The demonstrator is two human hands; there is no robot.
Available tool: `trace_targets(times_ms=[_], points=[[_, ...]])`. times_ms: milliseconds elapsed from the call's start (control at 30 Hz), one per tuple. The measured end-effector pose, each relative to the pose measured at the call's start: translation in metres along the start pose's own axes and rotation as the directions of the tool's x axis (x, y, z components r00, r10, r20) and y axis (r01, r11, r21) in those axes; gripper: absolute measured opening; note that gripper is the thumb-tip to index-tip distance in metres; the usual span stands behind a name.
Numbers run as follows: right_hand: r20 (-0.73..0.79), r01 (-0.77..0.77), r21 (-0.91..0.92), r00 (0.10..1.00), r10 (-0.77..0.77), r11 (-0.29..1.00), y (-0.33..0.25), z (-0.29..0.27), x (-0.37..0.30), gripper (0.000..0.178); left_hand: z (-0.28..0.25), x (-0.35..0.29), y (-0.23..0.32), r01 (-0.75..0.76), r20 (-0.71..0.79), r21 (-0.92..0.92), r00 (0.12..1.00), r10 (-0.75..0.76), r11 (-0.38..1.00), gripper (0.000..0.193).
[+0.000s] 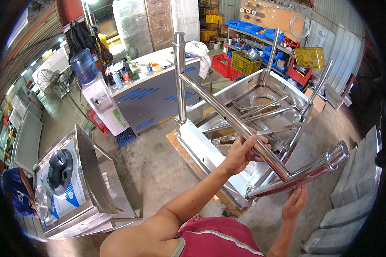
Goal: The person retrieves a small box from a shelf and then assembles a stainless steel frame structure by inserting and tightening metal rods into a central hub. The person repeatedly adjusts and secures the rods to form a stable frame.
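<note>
My left hand [240,153] is closed around a shiny steel crossbar [218,109]. The bar runs between two upturned tubular legs: the far left leg [179,77] and the near leg [304,173], which leans to the right. Just under the near leg is my right hand [295,203], its fingers bent together by the tube; what they hold, if anything, is hidden. Both legs stand at corners of an upside-down stainless steel frame [289,83]. Loose steel tubes and brackets [266,112] lie inside it, with a round ring [265,100] among them.
At the left stands a steel stove unit [88,171] with a black burner [60,171]; a person's arm [25,188] reaches beside it. Behind are a water dispenser [101,100], a cluttered counter [137,79] and shelves of blue bins [253,29]. Wrapped grey panels [351,188] lie at the right.
</note>
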State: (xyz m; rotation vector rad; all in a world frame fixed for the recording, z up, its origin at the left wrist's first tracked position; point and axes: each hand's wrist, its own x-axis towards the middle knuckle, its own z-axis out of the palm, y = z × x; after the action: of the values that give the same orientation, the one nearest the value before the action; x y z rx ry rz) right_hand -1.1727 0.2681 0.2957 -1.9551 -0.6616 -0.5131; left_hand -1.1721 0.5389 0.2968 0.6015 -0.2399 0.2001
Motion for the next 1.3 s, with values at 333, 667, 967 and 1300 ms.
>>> trace_targets(times_ms=[333,667,967,1300], points=[[-0.041,-0.113,0.069,0.992,0.116,0.991,-0.004,0.004,-0.005,0.031,-0.063,0.027,0.119,-0.241,-0.339,0.299,0.878,0.339,0.923,0.063],[0.103,-0.07,0.089,0.993,0.061,0.994,-0.026,-0.008,0.002,0.026,-0.121,0.08,0.214,-0.16,-0.534,0.595,0.654,0.536,0.788,0.033],[0.106,-0.08,0.19,0.993,0.061,0.978,-0.018,-0.007,0.003,0.036,-0.129,0.085,0.239,0.032,-0.603,0.427,0.755,0.259,0.903,0.028],[-0.026,-0.177,-0.008,0.984,0.176,0.984,-0.016,0.004,-0.002,0.036,-0.165,0.092,0.238,0.053,-0.544,0.303,0.829,0.127,0.951,0.022]])
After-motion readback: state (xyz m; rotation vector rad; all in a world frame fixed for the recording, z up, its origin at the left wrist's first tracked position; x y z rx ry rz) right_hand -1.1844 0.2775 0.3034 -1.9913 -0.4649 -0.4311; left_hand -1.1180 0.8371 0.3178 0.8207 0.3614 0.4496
